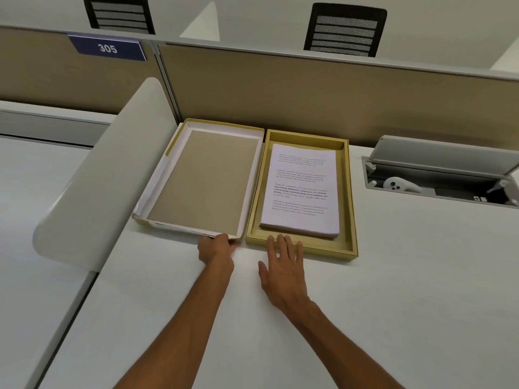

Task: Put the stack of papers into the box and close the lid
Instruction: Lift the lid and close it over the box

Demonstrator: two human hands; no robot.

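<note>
1. Your two bare forearms come up from the bottom edge over a plain white desk (393,304).
2. Your left hand (215,249) is at the near edge of the lid (207,178), fingers curled and clamped on that edge near its right corner.
3. Your right hand (283,265) lies palm down, fingers spread apart and holding nothing; fingertips reach the near wall of the box (349,197).
4. Lid lies open side up, left of the box and just beside it; brown inside, white rim, yellow outside.
5. Box is yellow and shallow, open, resting flat on the desk.
6. Stack of papers (302,189) is already inside the box, flat, printed text facing up, with a bare strip of box floor on each side.
7. Tan partition (309,88) runs along the back of the desk, right behind lid and box.
8. Blue sign (108,48) reading 305 sits on the partition, upper left.
9. Curved white divider (106,175) stands at the left side of the desk, touching or nearly touching the lid; can't tell which.
10. Cable tray (438,175) is set into the desk at right, flap raised; a white device lies inside, too small to name.
11. Two black mesh chair backs (345,30) show beyond the partition.
</note>
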